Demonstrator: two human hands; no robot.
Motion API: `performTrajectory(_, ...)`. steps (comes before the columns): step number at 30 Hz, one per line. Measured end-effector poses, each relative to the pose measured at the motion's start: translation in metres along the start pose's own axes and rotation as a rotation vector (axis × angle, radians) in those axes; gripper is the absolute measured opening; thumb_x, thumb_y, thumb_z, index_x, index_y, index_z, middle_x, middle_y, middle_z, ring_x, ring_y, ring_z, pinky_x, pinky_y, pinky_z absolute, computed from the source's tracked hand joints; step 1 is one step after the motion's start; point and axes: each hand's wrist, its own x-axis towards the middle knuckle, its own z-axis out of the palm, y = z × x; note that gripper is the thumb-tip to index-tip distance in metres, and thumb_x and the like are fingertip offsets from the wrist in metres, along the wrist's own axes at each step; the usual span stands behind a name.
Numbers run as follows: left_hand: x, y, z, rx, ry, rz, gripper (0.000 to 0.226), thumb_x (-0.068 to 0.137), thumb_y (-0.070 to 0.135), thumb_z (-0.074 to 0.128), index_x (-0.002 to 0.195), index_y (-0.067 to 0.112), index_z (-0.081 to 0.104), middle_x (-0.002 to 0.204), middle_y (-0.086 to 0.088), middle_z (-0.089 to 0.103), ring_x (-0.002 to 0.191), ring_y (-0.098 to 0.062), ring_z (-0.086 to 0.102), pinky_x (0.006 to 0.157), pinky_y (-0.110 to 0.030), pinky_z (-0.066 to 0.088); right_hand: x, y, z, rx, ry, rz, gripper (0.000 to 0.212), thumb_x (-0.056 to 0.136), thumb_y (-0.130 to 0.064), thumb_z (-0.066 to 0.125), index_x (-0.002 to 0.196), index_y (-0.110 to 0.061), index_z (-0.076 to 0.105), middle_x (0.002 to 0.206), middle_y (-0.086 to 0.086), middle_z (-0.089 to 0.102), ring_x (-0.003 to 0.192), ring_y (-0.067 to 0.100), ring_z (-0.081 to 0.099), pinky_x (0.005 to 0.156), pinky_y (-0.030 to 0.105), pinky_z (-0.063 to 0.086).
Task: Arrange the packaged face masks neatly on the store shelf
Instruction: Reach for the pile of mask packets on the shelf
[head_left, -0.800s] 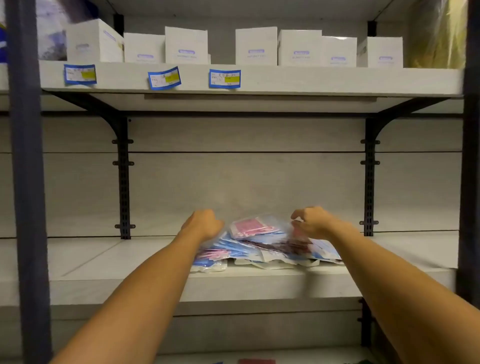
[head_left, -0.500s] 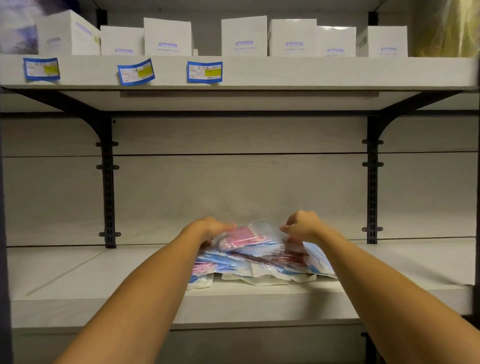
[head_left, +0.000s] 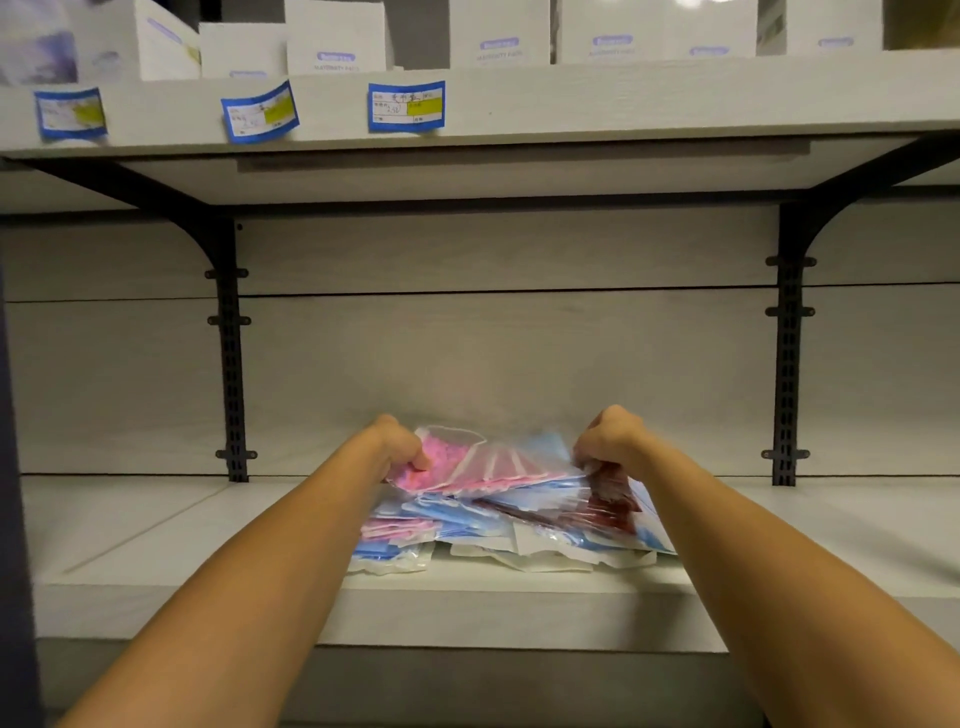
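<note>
On the lower shelf (head_left: 156, 545) a loose pile of mask packets (head_left: 498, 525) lies between 2 hands. The left hand (head_left: 397, 447) pinches a pink packet (head_left: 441, 462); the right hand (head_left: 610, 439), fingers curled, grips a dark red packet (head_left: 610, 493).

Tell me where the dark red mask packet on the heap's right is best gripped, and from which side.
Grip the dark red mask packet by its raised upper edge, coming from above and the right, as the right hand does. It lies tilted atop the pile of packets, its lower part overlapped by clear wrappers.
</note>
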Motion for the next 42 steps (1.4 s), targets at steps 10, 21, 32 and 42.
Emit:
performTrajectory(10, -0.003, -0.005, -0.017, -0.181, 0.096, 0.057, 0.032, 0.089, -0.004, 0.07, 0.117, -0.01, 0.057, 0.08, -0.012, 0.061, 0.059, -0.018, 0.058, 0.043, -0.025, 0.043, -0.012, -0.012, -0.022, 0.08, 0.159, 0.029, 0.015, 0.082, -0.004, 0.052, 0.067, -0.005, 0.051, 0.066, 0.01, 0.049, 0.058, 0.021, 0.048, 0.051, 0.026, 0.04)
performTrajectory(21, -0.028, -0.019, -0.045, -0.374, 0.179, 0.044, 0.044, 0.081, -0.014, 0.073, 0.122, -0.012, 0.056, 0.082, -0.015, 0.067, 0.08, -0.028, 0.069, 0.084, -0.038, 0.057, -0.011, -0.006, -0.044, 0.171, 0.158, 0.134, 0.012, 0.085, -0.006, 0.074, 0.083, 0.004, 0.067, 0.094, 0.02, 0.069, 0.077, 0.03, 0.066, 0.059, 0.034, 0.052)
performTrajectory(32, -0.06, -0.04, -0.087, -0.711, 0.336, 0.127, 0.009, 0.088, -0.008, 0.067, 0.089, 0.0, 0.069, 0.101, -0.017, 0.075, 0.082, -0.027, 0.074, 0.074, -0.044, 0.062, -0.042, -0.054, -0.04, 0.639, 0.347, -0.271, 0.017, 0.071, -0.005, 0.078, 0.067, -0.017, 0.065, 0.078, 0.003, 0.068, 0.079, 0.023, 0.064, 0.074, 0.037, 0.055)
performTrajectory(42, -0.122, -0.115, -0.148, -0.683, 0.447, 0.233, 0.019, 0.086, 0.0, 0.074, 0.105, 0.006, 0.072, 0.1, -0.011, 0.077, 0.09, -0.025, 0.076, 0.079, -0.04, 0.063, -0.084, -0.13, 0.06, 0.979, -0.157, -0.368, 0.027, 0.077, 0.009, 0.077, 0.08, -0.012, 0.061, 0.086, 0.005, 0.065, 0.083, 0.022, 0.066, 0.07, 0.032, 0.057)
